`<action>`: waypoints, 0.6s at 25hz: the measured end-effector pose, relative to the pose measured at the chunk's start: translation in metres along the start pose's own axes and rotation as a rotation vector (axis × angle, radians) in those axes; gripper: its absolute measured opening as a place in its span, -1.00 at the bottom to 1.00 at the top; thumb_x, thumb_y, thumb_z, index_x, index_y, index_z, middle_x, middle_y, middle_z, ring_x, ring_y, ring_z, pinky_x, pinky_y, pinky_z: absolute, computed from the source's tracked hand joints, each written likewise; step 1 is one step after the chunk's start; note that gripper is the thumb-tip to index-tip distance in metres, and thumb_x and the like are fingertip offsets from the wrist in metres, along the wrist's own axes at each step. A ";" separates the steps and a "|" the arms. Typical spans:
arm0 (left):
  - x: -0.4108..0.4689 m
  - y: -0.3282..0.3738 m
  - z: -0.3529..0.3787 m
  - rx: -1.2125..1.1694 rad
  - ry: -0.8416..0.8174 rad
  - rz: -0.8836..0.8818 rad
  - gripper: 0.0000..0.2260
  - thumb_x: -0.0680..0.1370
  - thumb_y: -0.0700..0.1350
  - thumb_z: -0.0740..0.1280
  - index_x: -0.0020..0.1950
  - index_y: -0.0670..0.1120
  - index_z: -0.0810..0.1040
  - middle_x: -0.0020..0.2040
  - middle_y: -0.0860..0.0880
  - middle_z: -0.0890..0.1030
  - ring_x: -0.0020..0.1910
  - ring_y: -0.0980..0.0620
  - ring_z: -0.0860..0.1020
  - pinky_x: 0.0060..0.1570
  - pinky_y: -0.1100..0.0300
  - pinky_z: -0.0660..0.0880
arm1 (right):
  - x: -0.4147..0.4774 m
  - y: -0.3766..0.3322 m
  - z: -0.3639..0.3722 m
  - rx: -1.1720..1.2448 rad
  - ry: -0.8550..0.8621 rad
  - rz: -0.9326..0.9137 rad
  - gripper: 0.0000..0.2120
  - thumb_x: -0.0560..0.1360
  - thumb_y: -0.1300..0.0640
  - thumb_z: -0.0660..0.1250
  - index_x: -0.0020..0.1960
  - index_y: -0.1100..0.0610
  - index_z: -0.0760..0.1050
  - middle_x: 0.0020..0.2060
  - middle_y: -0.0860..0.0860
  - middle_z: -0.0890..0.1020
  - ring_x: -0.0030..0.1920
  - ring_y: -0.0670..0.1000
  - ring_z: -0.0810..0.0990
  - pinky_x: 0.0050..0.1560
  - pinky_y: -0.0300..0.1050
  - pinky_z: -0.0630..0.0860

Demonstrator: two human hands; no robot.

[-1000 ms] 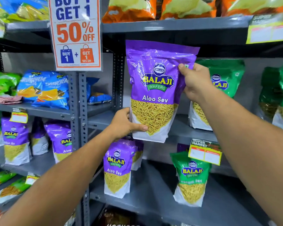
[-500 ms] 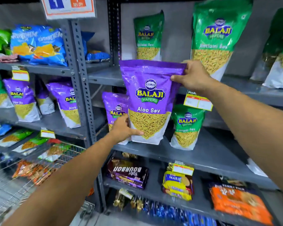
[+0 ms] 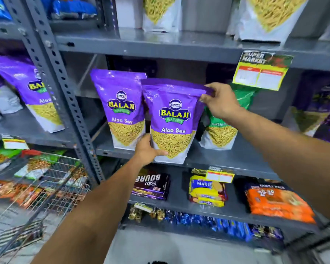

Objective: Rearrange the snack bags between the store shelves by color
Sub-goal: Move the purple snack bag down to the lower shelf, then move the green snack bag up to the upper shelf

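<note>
A purple Aloo Sev bag [image 3: 173,119] stands upright at the front edge of the grey middle shelf [image 3: 236,159]. My left hand [image 3: 148,150] grips its lower left corner. My right hand [image 3: 220,101] pinches its top right corner. A second purple Aloo Sev bag [image 3: 120,109] stands just to its left, slightly behind. A green snack bag [image 3: 223,130] stands to its right, partly hidden by my right hand.
More purple bags [image 3: 36,96] fill the left shelf unit beyond a slotted steel post [image 3: 65,92]. A wire cart [image 3: 46,187] sits at lower left. Biscuit packs [image 3: 208,189] and an orange pack [image 3: 274,202] lie on the shelf below. A price tag [image 3: 261,73] hangs from the shelf above.
The purple bag in both hands has come down from the upper shelf level to the middle shelf, beside the other purple bag. The view has dropped with it.
</note>
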State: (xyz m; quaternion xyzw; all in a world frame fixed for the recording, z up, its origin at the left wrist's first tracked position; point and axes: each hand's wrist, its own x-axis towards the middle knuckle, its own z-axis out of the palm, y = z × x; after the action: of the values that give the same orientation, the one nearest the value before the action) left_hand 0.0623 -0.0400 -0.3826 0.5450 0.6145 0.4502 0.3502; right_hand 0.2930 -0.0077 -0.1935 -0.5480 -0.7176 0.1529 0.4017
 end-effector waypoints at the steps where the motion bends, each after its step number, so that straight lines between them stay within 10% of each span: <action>1: 0.008 -0.003 0.005 0.000 -0.005 0.009 -0.26 -0.09 0.19 0.63 0.00 -0.02 0.51 0.02 -0.05 0.69 0.04 -0.07 0.64 0.10 -0.14 0.56 | 0.006 0.005 0.007 0.012 0.018 0.006 -0.75 0.49 0.20 0.35 0.17 0.18 0.57 -0.01 0.18 0.70 -0.12 -0.01 0.51 0.05 -0.05 0.52; 11: -0.017 0.032 0.043 0.168 0.283 0.018 -0.48 0.19 0.03 0.61 -0.06 -0.14 0.42 -0.09 -0.02 0.46 -0.08 -0.06 0.50 -0.12 0.16 0.41 | 0.006 0.026 -0.005 -0.157 0.206 0.047 -0.57 0.51 0.14 0.34 0.31 0.27 0.36 0.11 0.32 0.57 0.15 0.33 0.51 0.18 0.10 0.43; 15: -0.062 0.049 0.102 0.127 -0.264 0.171 -0.42 0.31 0.01 0.57 0.22 -0.08 0.38 0.16 0.00 0.47 0.16 0.03 0.46 0.07 0.30 0.38 | -0.027 0.075 -0.038 -0.193 0.435 0.093 -0.46 0.43 0.03 0.40 0.27 0.30 0.34 0.23 0.33 0.41 0.26 0.29 0.35 0.24 0.00 0.23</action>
State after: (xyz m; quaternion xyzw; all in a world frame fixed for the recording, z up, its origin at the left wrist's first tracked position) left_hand 0.1833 -0.0840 -0.3759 0.6709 0.5416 0.3630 0.3532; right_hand 0.3735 -0.0145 -0.2302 -0.6362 -0.5996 -0.0196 0.4851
